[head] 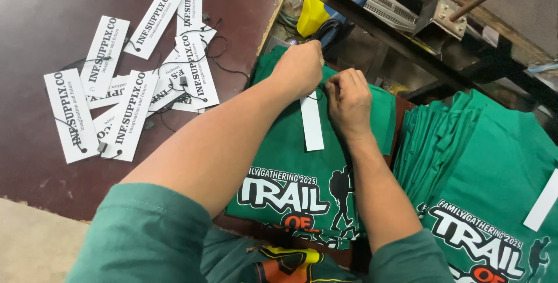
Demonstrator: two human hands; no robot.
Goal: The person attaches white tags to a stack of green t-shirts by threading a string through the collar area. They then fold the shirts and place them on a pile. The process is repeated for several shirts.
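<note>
A folded green T-shirt point(290, 161) with a white and orange print lies in front of me. My left hand point(299, 68) is closed at its far edge, around a dark-handled tool with a blue part point(331, 30) that sticks out beyond the fingers. My right hand point(349, 102) pinches at the shirt's collar, right beside the left hand. A white paper tag point(312, 123) hangs down onto the shirt from between the two hands.
Several white printed tags with black strings point(133, 79) are scattered on the dark brown table point(35, 15) to the left. A stack of folded green shirts point(482, 161) lies on the right, a white tag point(543, 201) on top. A metal frame point(407, 38) runs behind.
</note>
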